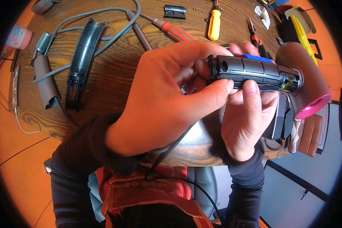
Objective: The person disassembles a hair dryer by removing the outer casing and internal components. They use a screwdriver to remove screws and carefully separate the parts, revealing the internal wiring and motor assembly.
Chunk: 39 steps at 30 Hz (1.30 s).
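A hair dryer with its inner black handle core [250,69] exposed lies level between my hands. Its grey head [302,68] with a pink rim is on the right, and a small circuit board shows where core and head meet. My left hand [159,95] is closed on the core's left end, thumb along its lower edge, with the other fingers partly hidden behind. From below, my right hand [247,110] grips the core's middle; its thumb presses the front and its fingertips show behind. A blue part [257,57] peeks out along the top.
On the wooden table lie a black half-shell [85,49], a grey tube [45,81], a looping grey cable [79,29], a red screwdriver [174,31], a yellow screwdriver [214,26], red-handled pliers [254,36] and a small black cover [174,11]. A pink cup [22,38] stands far left.
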Each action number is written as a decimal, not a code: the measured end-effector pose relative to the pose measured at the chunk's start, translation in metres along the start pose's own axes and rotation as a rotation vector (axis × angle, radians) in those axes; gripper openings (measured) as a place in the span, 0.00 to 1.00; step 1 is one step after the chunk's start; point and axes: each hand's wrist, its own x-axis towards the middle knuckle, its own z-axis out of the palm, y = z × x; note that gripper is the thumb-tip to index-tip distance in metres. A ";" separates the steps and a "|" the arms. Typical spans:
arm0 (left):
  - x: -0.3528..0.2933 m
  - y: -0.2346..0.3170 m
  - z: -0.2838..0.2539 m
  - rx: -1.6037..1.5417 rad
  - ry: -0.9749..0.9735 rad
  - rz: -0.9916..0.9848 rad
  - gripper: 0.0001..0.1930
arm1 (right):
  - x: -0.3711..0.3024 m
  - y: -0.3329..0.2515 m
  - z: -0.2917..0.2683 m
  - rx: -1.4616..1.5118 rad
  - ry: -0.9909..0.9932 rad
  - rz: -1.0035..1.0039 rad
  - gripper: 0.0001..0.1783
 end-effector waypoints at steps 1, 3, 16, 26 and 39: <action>0.000 0.000 -0.001 0.018 0.003 0.008 0.17 | 0.000 0.001 0.000 0.009 0.023 0.023 0.23; 0.001 -0.001 -0.002 0.078 0.000 0.063 0.16 | 0.001 0.001 0.000 -0.024 0.016 0.068 0.23; 0.001 0.001 0.001 0.011 -0.047 -0.006 0.21 | 0.003 -0.012 -0.004 -0.187 0.030 -0.008 0.24; -0.002 -0.005 0.004 0.057 0.020 0.177 0.21 | 0.007 -0.018 -0.004 -0.139 0.171 0.024 0.23; 0.000 -0.006 0.002 0.100 0.072 0.322 0.10 | 0.005 -0.016 -0.004 -0.136 0.174 0.006 0.23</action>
